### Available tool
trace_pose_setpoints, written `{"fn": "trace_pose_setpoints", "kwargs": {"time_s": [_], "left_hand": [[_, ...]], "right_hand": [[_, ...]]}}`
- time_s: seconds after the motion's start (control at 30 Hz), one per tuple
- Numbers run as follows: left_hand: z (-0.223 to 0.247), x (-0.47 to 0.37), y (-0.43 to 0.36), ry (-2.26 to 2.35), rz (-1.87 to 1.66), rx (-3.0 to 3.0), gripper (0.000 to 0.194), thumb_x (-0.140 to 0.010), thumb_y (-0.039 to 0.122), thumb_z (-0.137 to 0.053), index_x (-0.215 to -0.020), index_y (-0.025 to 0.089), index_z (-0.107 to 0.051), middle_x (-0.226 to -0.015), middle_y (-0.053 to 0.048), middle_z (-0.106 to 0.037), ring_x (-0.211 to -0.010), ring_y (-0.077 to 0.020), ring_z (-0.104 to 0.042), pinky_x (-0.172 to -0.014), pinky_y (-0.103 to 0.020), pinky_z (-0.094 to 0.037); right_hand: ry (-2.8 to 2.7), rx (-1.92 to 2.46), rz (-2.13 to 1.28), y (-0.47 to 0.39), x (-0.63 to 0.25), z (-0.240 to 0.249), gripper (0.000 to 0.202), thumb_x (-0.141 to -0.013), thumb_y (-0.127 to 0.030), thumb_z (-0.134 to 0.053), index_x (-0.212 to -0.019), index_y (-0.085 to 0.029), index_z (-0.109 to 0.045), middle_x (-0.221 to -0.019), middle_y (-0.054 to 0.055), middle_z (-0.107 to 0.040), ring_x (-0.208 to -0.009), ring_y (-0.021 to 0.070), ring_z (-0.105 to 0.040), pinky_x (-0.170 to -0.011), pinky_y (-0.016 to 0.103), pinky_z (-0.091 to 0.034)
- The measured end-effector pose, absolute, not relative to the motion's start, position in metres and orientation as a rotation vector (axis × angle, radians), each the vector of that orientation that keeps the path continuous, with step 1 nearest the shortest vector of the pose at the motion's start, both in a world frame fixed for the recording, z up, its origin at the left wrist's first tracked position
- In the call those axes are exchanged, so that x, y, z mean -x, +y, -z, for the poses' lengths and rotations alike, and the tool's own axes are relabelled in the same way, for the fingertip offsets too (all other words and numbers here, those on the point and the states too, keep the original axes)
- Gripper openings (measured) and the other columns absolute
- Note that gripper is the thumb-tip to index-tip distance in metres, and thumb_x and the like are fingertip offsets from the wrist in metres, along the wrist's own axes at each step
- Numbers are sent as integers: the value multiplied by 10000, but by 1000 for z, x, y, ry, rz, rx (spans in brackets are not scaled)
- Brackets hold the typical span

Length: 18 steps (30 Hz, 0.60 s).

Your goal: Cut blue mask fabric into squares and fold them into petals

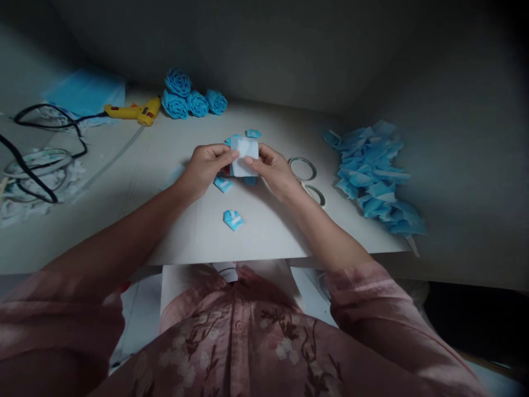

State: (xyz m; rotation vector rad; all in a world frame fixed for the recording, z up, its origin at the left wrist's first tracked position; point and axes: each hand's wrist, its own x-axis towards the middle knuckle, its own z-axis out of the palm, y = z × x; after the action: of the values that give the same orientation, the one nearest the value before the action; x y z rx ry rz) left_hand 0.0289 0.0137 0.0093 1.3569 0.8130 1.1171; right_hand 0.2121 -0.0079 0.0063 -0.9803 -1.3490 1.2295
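Note:
Both hands hold a small white and pale-blue square of paper [245,157] upright above the table. My left hand [206,165] pinches its left edge, thumb on the near face. On the right edge, my right hand [275,168] grips it the same way. Around and below the square lie small folded blue paper pieces: one behind it [253,133], one by my left fingers [223,184], and another folded piece [233,219] nearer the table's front edge. What lies right behind the square is partly hidden.
Blue paper roses [197,103] stand at the back, beside a yellow glue gun [142,112] with a black cord. A pile of blue ruffled paper [372,171] lies at right. Tape rolls [302,169] sit near my right wrist. Blue sheets [88,94] are back left.

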Motion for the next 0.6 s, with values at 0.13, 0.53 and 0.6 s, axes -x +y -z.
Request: {"fn": "trace_pose_setpoints", "kwargs": {"time_s": [0.13,0.53,0.6], "left_hand": [[-7,-29,14,795,-1088,-1348,338,-854,338,-802,-619,180,-617,-588,11,-554,-562,-105,-507,-548,-237,-428],[-7,-31,16,814,-1043,-1289,521,-948,655,-666,-735,182,-625,-642,-29,-606,-604,-141,-610,-560,-253,-480],[-7,-30,16,826,-1022,-1324,478,-930,601,-717,-725,180,-620,-647,-20,-605,-586,-129,-592,-552,-249,-467]], "right_hand": [[-1359,977,-1212,-8,-209,-4,624,-635,-662,-926,-1054,-252,-712,-1065,30,-769,-1042,224,-700,-941,378,-611],[-1376,996,-1106,-6,-213,-3,512,-718,-550,-911,-1086,-250,-718,-1089,38,-772,-1107,245,-702,-957,399,-620],[-1380,1012,-1106,-6,-213,-3,487,-728,-535,-906,-1074,-250,-715,-1084,37,-772,-1108,245,-701,-951,393,-622]]}}
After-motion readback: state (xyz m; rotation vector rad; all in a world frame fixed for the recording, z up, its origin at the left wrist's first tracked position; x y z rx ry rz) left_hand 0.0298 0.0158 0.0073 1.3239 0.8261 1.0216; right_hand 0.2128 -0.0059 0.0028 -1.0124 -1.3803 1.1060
